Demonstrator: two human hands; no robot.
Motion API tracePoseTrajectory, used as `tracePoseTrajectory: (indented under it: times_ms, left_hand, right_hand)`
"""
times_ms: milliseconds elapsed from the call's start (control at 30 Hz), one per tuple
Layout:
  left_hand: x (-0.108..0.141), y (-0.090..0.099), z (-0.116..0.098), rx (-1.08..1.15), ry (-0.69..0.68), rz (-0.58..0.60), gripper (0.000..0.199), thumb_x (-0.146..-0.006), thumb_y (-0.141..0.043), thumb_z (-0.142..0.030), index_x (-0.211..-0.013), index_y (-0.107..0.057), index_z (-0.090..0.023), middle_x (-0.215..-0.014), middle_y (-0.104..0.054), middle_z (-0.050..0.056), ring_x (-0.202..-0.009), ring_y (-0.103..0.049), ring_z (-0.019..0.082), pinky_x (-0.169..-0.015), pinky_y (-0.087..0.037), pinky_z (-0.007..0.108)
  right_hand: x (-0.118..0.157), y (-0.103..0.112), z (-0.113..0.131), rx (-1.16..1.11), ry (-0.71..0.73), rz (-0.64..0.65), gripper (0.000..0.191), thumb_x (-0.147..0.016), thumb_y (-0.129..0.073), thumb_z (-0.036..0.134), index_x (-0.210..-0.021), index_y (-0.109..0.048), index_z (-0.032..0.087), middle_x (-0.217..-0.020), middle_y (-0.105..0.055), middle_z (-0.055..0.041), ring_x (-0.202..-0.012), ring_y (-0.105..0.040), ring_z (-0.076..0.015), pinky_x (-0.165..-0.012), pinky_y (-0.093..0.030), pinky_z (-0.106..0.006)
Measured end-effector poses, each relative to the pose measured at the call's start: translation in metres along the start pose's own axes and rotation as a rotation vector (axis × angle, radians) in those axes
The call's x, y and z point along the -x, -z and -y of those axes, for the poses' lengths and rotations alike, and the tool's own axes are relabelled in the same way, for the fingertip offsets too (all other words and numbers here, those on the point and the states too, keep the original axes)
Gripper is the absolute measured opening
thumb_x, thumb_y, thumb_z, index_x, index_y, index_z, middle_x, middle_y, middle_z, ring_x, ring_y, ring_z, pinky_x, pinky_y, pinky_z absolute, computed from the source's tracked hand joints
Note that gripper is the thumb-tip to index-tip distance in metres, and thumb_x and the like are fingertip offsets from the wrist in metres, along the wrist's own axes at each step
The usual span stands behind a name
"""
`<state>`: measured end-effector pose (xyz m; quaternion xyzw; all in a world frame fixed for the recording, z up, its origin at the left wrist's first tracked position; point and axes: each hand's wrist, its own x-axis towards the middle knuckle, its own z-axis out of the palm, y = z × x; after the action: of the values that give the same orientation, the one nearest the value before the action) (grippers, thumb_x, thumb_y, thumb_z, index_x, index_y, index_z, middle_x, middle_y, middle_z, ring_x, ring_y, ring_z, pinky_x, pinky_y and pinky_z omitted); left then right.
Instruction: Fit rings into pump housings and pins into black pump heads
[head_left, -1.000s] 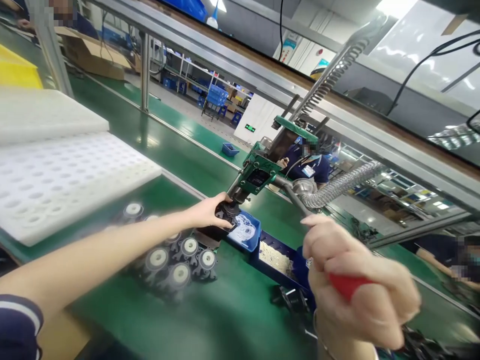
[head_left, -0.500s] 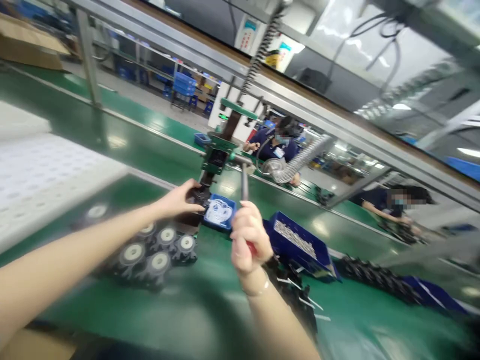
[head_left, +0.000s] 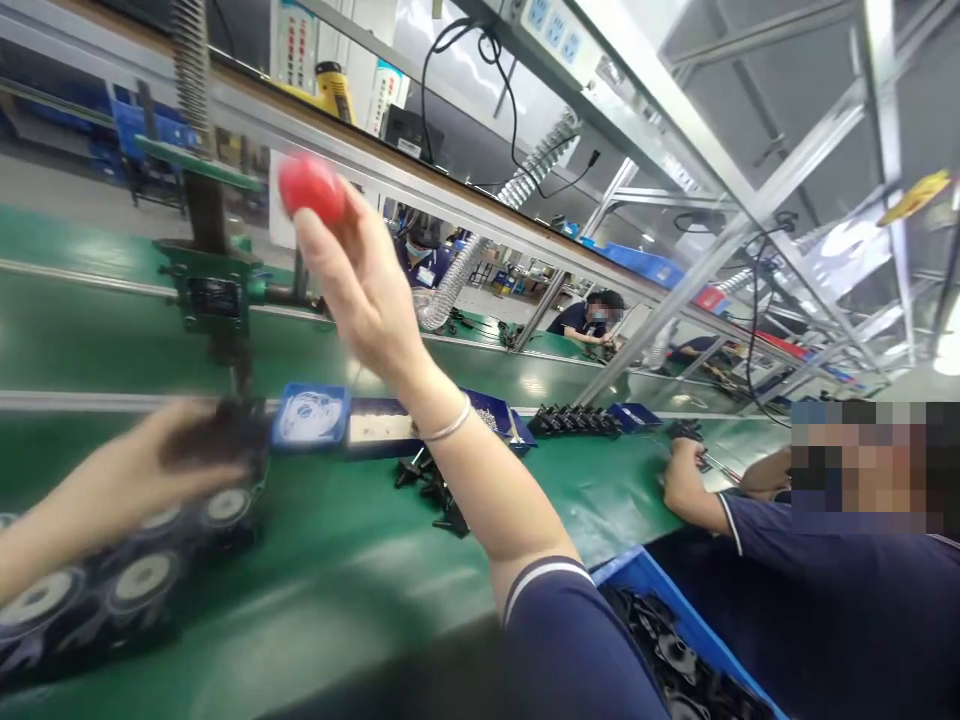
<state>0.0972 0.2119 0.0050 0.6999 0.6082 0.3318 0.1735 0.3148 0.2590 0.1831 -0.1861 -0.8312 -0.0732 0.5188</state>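
Observation:
A bench press (head_left: 214, 290) with a green frame stands on the left. My right hand (head_left: 367, 280) is raised to the red ball knob (head_left: 311, 188) of its lever, thumb below it and fingers curled loosely behind. Under the press ram my left hand (head_left: 180, 450) is closed round a dark part (head_left: 217, 440); both are blurred, so its kind is unclear. Several black parts with pale round hubs (head_left: 142, 578) lie in front of that hand. Beside the press stands a small blue tray (head_left: 277, 420) with white rings (head_left: 311, 415).
Dark blue bins (head_left: 517, 425) stand along the green bench (head_left: 337, 590). Black parts with pale rods (head_left: 442, 500) lie in front of them. At right, a blue crate (head_left: 637, 565) holds black parts, beside a co-worker's arm (head_left: 694, 500). A metal frame (head_left: 660, 330) crosses above.
The view has swung to the right. The lever has gone up with my right hand, whose grip is looser. My left hand has stayed at the part under the press.

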Motion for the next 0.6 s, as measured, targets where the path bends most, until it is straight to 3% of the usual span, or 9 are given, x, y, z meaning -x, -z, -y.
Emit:
tracePoseTrajectory:
  times_ms: [67,133,200,300,367,467,600]
  left_hand:
    - [0.038,-0.029,-0.010,0.062,-0.052,0.064,0.056,-0.072,-0.067,-0.067,-0.117,-0.048,-0.038,-0.105,-0.069,-0.009,-0.092,-0.069,0.025,-0.085,-0.057,0.043]
    - [0.070,-0.068,-0.019,0.149,-0.132,0.164,0.050,-0.072,-0.072,-0.057,-0.114,-0.050,-0.040,-0.112,-0.069,-0.008,-0.097,-0.070,0.026,-0.087,-0.058,0.041]
    - [0.087,-0.109,-0.026,0.233,-0.155,0.256,0.046,-0.074,-0.073,-0.047,-0.115,-0.054,-0.036,-0.112,-0.071,-0.003,-0.098,-0.071,0.026,-0.085,-0.060,0.037]
    - [0.090,-0.155,-0.029,0.276,-0.176,0.295,0.044,-0.079,-0.070,-0.042,-0.120,-0.055,-0.031,-0.121,-0.069,0.004,-0.106,-0.070,0.028,-0.089,-0.060,0.036]
    - [0.085,-0.172,-0.026,0.264,-0.212,0.235,0.046,-0.081,-0.069,-0.044,-0.122,-0.056,-0.030,-0.130,-0.065,0.007,-0.116,-0.066,0.030,-0.096,-0.057,0.040]
    - [0.078,-0.180,-0.022,0.250,-0.310,0.170,0.044,-0.085,-0.064,-0.045,-0.125,-0.054,-0.031,-0.144,-0.054,0.009,-0.129,-0.057,0.032,-0.104,-0.052,0.047]
    - [0.071,-0.181,-0.018,0.245,-0.464,0.168,0.047,-0.087,-0.062,-0.037,-0.132,-0.048,-0.039,-0.143,-0.055,0.005,-0.124,-0.061,0.032,-0.098,-0.058,0.047]
  right_hand:
    - [-0.005,0.013,-0.029,0.130,-0.026,0.099,0.077,-0.084,0.002,0.050,-0.076,-0.059,0.002,-0.138,-0.052,-0.0014,-0.133,-0.040,-0.0234,-0.087,-0.043,-0.025]
    - [0.014,0.029,-0.064,0.158,-0.207,0.228,0.062,-0.098,-0.023,0.051,-0.081,-0.065,0.008,-0.129,-0.062,-0.0088,-0.124,-0.056,-0.0179,-0.093,-0.048,-0.026]
    - [0.052,0.049,-0.098,0.282,-0.586,0.556,0.041,-0.101,-0.043,0.045,-0.086,-0.068,0.015,-0.113,-0.070,-0.0050,-0.107,-0.065,-0.0143,-0.092,-0.051,-0.026]
    - [0.122,0.080,-0.140,0.412,-0.832,0.770,0.024,-0.093,-0.065,0.029,-0.075,-0.067,0.013,-0.088,-0.071,-0.0098,-0.084,-0.068,-0.0183,-0.078,-0.054,-0.030]
    - [0.163,0.096,-0.159,0.482,-0.950,0.833,0.016,-0.093,-0.066,0.030,-0.092,-0.068,0.014,-0.097,-0.069,-0.0075,-0.085,-0.067,-0.0175,-0.078,-0.056,-0.033]
    - [0.204,0.107,-0.177,0.526,-1.055,0.855,0.024,-0.096,-0.062,0.034,-0.113,-0.063,0.016,-0.112,-0.065,-0.0068,-0.096,-0.065,-0.0190,-0.084,-0.057,-0.038]
    - [0.227,0.105,-0.192,0.509,-1.104,0.801,0.025,-0.096,-0.062,0.034,-0.112,-0.064,0.015,-0.114,-0.065,-0.0075,-0.100,-0.065,-0.0206,-0.089,-0.056,-0.041]
